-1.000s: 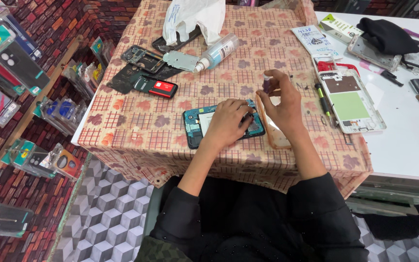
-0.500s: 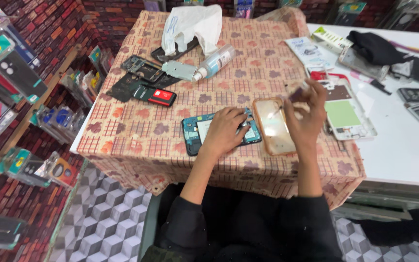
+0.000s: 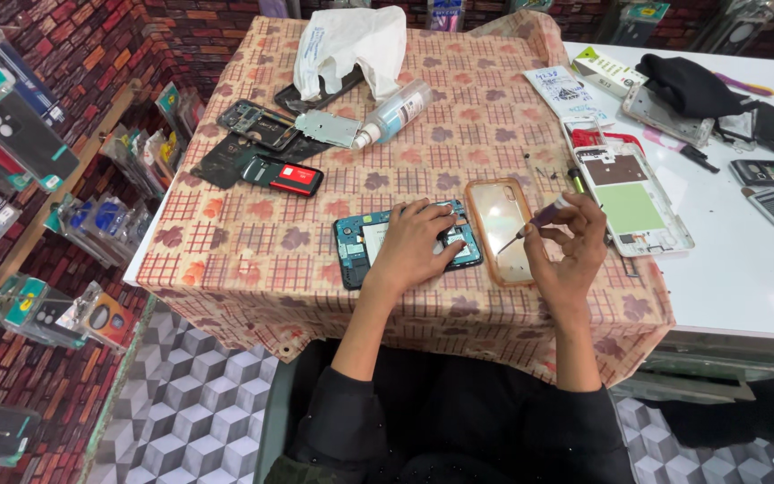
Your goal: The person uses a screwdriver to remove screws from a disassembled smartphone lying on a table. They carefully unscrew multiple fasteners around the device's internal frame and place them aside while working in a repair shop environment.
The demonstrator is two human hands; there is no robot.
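An opened phone body with a teal frame (image 3: 356, 244) lies on the patterned tablecloth (image 3: 253, 269). My left hand (image 3: 414, 242) rests flat on it and presses it down. My right hand (image 3: 568, 246) holds a small screwdriver (image 3: 535, 221) with its tip pointing left and down, over a clear orange-rimmed phone case (image 3: 500, 229) that lies just right of the phone.
A spray bottle (image 3: 394, 112), a white plastic bag (image 3: 351, 40) and dismantled phone parts with a red-labelled battery (image 3: 294, 177) lie at the back left. A white phone back frame (image 3: 631, 197), boxes, phones and a black pouch (image 3: 687, 83) sit at the right. Racks of packaged cases line the left wall.
My right hand has come down from over the phone case and now holds the screwdriver with its tip near the case. My left hand stays on the phone. The view has shifted.
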